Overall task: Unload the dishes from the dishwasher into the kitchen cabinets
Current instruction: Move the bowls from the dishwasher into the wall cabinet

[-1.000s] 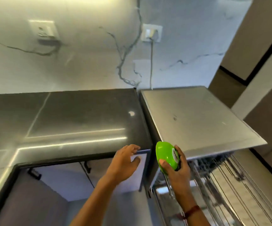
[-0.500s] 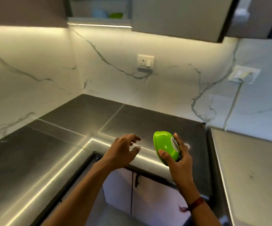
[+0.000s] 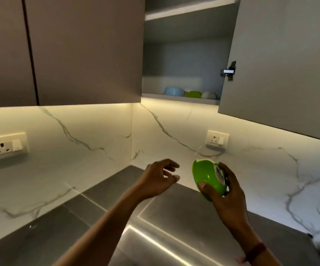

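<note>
Presently, my right hand (image 3: 224, 196) gripped green bowl (image 3: 207, 179) lower right of centre, my left hand (image 3: 158, 180) relaxed and empty beside it, open cabinet (image 3: 182, 97) upper centre.

One wide-angle camera, worn on the person's head, gives the only view. It stands over the inner corner of the dark countertop (image 3: 101, 212) and faces forward into that corner, where the two marble backsplash (image 3: 90, 131) walls meet near the frame's middle. The lens tilts up enough that the wall cabinets fill the upper half. The open cabinet (image 3: 182, 54) is seen from below, so its lower shelf (image 3: 180, 98) edge hides part of what look like bowls, small and soft at this range. Both forearms enter from the bottom edge. The left hand (image 3: 159, 179) and the right hand (image 3: 226, 196), holding a green bowl (image 3: 207, 179), sit nearest the lens. The open cabinet door (image 3: 280, 64) leans with lens distortion.
</note>
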